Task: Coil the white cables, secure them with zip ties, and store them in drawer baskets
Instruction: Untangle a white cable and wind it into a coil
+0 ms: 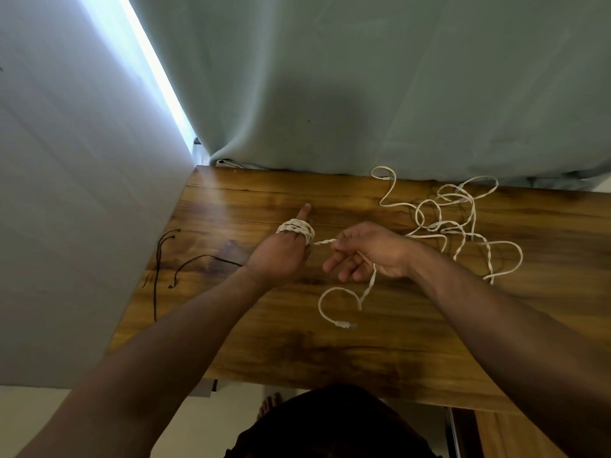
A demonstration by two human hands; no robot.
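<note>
Several turns of twisted white cable form a coil (296,229) wound around the fingers of my left hand (281,256), whose fingers point straight away from me. A short taut stretch of cable runs from the coil to my right hand (367,251), which pinches it between thumb and forefinger. From that hand a loose end with a plug (345,324) loops down onto the wooden table (330,352). More white cable (453,223) lies tangled on the table behind my right hand, near the far edge.
Thin dark brown cords (185,266) lie on the table's left side, one hanging over the edge. A grey-green curtain (363,87) hangs behind the table, a pale wall (66,193) stands to the left. My bare foot (269,404) shows below the near edge.
</note>
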